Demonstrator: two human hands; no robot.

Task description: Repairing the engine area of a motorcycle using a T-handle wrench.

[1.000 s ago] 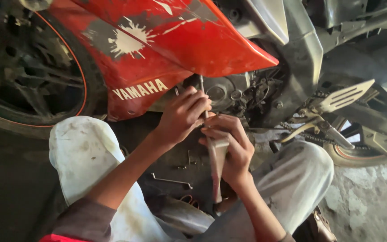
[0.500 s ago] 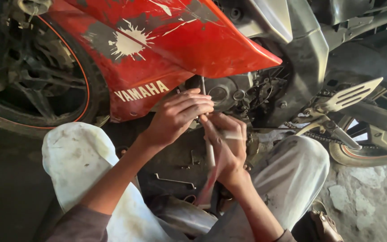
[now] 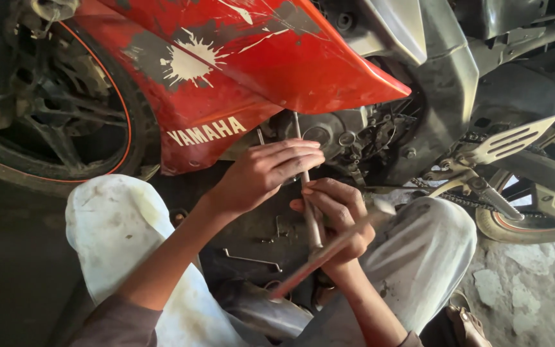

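- L hand point(image 3: 268, 173) is closing its fingers round a thin metal rod point(image 3: 303, 168), gripping it just under the red fairing point(image 3: 252, 71).
- Rod is standing near upright, top end running up to the engine point(image 3: 345, 138), lower part passing down betw. both hands.
- R hand point(image 3: 336, 218) is gripping a hammer point(image 3: 329, 247); wooden handle is slanting down-left, blurred, metal head sitting up-right of the fist near the R knee.
- R hand is sitting just below and beside L hand, close to the rod; can't tell if touching.
- Person is crouching, knees in pale dirty trousers point(image 3: 117, 225) either side of the hands.
- Front wheel point(image 3: 46, 122) w/ red rim stripe is showing at left; footpeg point(image 3: 515, 138) and chain at right.
- A wrench point(image 3: 252, 260) is lying on the dark floor betw. the knees.
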